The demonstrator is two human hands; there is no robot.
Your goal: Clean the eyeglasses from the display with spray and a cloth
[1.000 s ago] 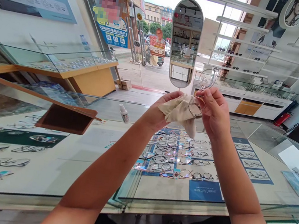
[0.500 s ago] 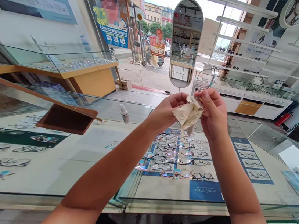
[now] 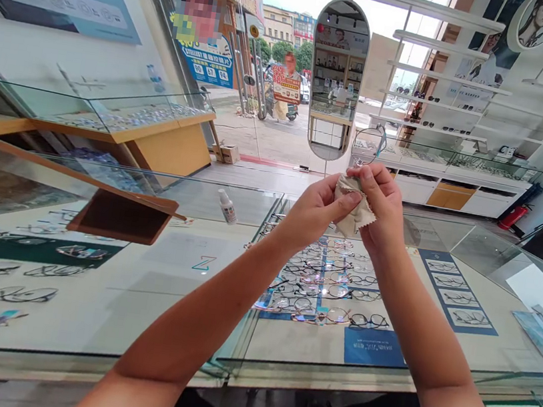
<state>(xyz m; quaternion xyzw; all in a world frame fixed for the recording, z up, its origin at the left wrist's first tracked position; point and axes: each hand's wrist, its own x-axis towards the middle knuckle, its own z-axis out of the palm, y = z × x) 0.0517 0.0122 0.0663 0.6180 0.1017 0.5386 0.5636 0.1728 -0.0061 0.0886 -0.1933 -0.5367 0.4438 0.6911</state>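
Note:
Both hands are raised close together above the glass display counter. My left hand (image 3: pixel 319 207) is closed on a cream cleaning cloth (image 3: pixel 352 213) with zigzag edges, its thumb pressed on the fabric. My right hand (image 3: pixel 384 199) is closed around a pair of eyeglasses (image 3: pixel 369 143). One round lens stands up above the fingers; the other part of the glasses is hidden by the cloth and hands. The cloth also touches my right hand and hangs in folds below the fingertips.
A white spray bottle (image 3: pixel 226 206) stands on the glass counter (image 3: pixel 192 192) to the left. Rows of eyeglasses (image 3: pixel 335 286) lie inside the case beneath my hands. A brown tray (image 3: pixel 121 215) is at left. Beyond are an oval mirror (image 3: pixel 336 78) and wall shelves (image 3: pixel 440 45).
My left thumb has moved right, onto the cloth, and the cloth is now bunched between both hands. The glasses and right hand have shifted slightly left.

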